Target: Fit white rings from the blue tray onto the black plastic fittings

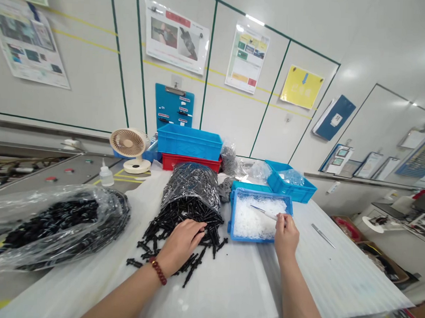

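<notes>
Take the blue tray (251, 239) of small white pieces (255, 223) as your mark on the table (234, 293). Your right hand (286, 236) is at its near right corner, fingers closed around tweezers (265, 212) that reach over the white pieces; whether the tips touch them, you cannot tell. Your left hand (181, 245) is left of the tray, palm down over a loose pile of black parts (192, 267), its fingers slightly bent and close together. You cannot tell whether they have hold of a part.

The pile spills toward you from an open clear bag (190, 179), left of the tray, and a few parts lie near the tray's left side. A grey bundle (225, 190) is wedged between bag and tray, narrowing the gap there. Right behind the tray, a teal box (250, 185) crowds its back edge, and a blue bin (308, 192) holding clear plastic sits behind to the right. Behind and left of it, a blue bin rests on a red bin (171, 162). A second pair of tweezers (323, 236) lies free to its right. Far left of it are a bulky plastic bag (98, 229), a small bottle (106, 176) and a fan (128, 142).
</notes>
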Available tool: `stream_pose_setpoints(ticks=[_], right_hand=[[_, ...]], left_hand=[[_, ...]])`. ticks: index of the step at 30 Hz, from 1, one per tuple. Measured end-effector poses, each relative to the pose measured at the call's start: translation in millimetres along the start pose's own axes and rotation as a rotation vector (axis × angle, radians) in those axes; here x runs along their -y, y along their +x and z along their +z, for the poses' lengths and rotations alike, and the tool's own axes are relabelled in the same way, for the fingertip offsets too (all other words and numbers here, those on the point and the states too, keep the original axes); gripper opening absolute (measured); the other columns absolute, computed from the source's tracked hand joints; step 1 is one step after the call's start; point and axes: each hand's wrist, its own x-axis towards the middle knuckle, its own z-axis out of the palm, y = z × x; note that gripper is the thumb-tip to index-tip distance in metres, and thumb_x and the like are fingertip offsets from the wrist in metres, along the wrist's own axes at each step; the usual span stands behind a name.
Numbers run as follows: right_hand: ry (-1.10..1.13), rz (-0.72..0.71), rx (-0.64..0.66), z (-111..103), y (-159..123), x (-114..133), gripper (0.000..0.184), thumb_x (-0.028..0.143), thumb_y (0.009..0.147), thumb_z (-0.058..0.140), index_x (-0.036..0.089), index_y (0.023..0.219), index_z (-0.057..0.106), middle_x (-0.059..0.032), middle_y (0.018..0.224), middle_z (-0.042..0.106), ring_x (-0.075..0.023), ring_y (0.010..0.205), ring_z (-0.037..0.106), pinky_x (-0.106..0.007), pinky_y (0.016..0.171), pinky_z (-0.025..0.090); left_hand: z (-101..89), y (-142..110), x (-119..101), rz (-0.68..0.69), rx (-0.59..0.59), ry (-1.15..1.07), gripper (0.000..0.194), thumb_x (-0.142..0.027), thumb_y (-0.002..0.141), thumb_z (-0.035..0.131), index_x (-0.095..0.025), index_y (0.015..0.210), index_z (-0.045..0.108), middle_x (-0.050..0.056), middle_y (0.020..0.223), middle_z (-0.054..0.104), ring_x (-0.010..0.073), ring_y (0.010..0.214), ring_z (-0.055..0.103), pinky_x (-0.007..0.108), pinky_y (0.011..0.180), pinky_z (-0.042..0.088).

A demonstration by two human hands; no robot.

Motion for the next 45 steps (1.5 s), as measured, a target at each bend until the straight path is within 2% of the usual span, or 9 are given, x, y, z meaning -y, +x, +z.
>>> stream_pose_setpoints(ticks=[5, 11, 14, 18, 25, 33, 37, 41, 45], right_hand=[[-0.084, -0.080, 0.006, 4.8, -1.6, 3.4, 0.052, 0.056, 0.086, 0.022, 0.018, 0.077, 0.057, -0.0054, 0.065, 0.058, -0.0183, 0.064, 0.052, -0.026, 0.057, 0.032], [-0.045, -0.085, 0.102, 15.2, -5.1, 8.7, 0.050, 0.057, 0.084, 0.027, 0.019, 0.078, 0.059, -0.0041, 0.061, 0.059, -0.0184, 0.063, 0.053, -0.026, 0.058, 0.033], [0.090, -0.044, 0.134, 14.6, -5.5, 12.0, 0.047, 0.056, 0.083, 0.031, 0.018, 0.078, 0.058, -0.0023, 0.059, 0.058, -0.0171, 0.061, 0.053, -0.026, 0.059, 0.035], [0.271, 0.062, 0.101, 8.2, -3.5, 16.7, 0.045, 0.056, 0.081, 0.034, 0.018, 0.077, 0.056, -0.0004, 0.061, 0.057, -0.0140, 0.053, 0.047, -0.025, 0.055, 0.034], [0.365, 0.173, 0.007, 0.9, 1.5, 14.5, 0.041, 0.055, 0.080, 0.039, 0.017, 0.078, 0.055, 0.0017, 0.061, 0.053, -0.0122, 0.050, 0.041, -0.025, 0.052, 0.032], [0.294, 0.132, -0.043, -0.9, 0.3, 12.6, 0.039, 0.053, 0.082, 0.036, 0.018, 0.076, 0.053, 0.0011, 0.060, 0.053, -0.0140, 0.056, 0.047, -0.025, 0.056, 0.033], [0.201, 0.068, -0.020, 1.7, -0.7, 6.7, 0.042, 0.054, 0.083, 0.033, 0.018, 0.076, 0.053, 0.0003, 0.059, 0.054, -0.0152, 0.058, 0.049, -0.026, 0.059, 0.034], [0.109, 0.000, 0.024, 4.7, -0.7, 2.9, 0.045, 0.055, 0.084, 0.030, 0.019, 0.076, 0.054, -0.0022, 0.061, 0.057, -0.0170, 0.063, 0.051, -0.027, 0.061, 0.034], [0.025, -0.021, 0.009, 5.3, 0.0, 2.2, 0.047, 0.054, 0.085, 0.028, 0.018, 0.078, 0.057, -0.0031, 0.061, 0.057, -0.0182, 0.065, 0.052, -0.027, 0.061, 0.034]], left_hand=[[0.3, 0.0, -0.4, -0.011, 0.016, 0.000, 0.024, -0.027, 0.090, 0.040, -0.016, 0.101, 0.058, 0.006, 0.088, 0.063, 0.0185, 0.083, 0.055, 0.033, 0.076, 0.046], [0.3, 0.5, -1.3, -0.021, 0.052, -0.007, 0.023, -0.027, 0.090, 0.041, -0.016, 0.099, 0.060, 0.006, 0.088, 0.064, 0.0182, 0.083, 0.056, 0.033, 0.077, 0.046], [-0.8, 1.2, -2.5, -0.019, 0.070, -0.009, 0.024, -0.026, 0.090, 0.039, -0.016, 0.097, 0.060, 0.006, 0.086, 0.064, 0.0181, 0.081, 0.056, 0.033, 0.075, 0.047], [-1.6, 1.2, -3.3, -0.037, 0.096, 0.000, 0.024, -0.025, 0.090, 0.040, -0.016, 0.098, 0.060, 0.006, 0.085, 0.064, 0.0182, 0.081, 0.056, 0.032, 0.075, 0.047], [0.3, 0.0, -3.2, -0.053, 0.164, 0.018, 0.021, -0.022, 0.089, 0.042, -0.017, 0.096, 0.062, 0.005, 0.084, 0.064, 0.0184, 0.080, 0.056, 0.032, 0.076, 0.046], [-1.4, 0.2, -4.2, -0.074, 0.158, -0.002, 0.022, -0.023, 0.088, 0.042, -0.018, 0.096, 0.062, 0.005, 0.083, 0.063, 0.0176, 0.079, 0.056, 0.031, 0.076, 0.046], [-1.5, 0.2, -4.0, -0.047, 0.121, -0.019, 0.022, -0.023, 0.089, 0.040, -0.017, 0.096, 0.061, 0.005, 0.082, 0.063, 0.0175, 0.078, 0.055, 0.031, 0.075, 0.046], [-1.2, 0.2, -3.6, -0.044, 0.137, -0.017, 0.022, -0.022, 0.089, 0.041, -0.016, 0.097, 0.061, 0.006, 0.083, 0.063, 0.0183, 0.079, 0.055, 0.033, 0.075, 0.046], [-0.1, -0.3, -2.3, -0.049, 0.145, -0.011, 0.022, -0.021, 0.089, 0.041, -0.017, 0.096, 0.061, 0.005, 0.084, 0.063, 0.0186, 0.080, 0.055, 0.033, 0.076, 0.046]])
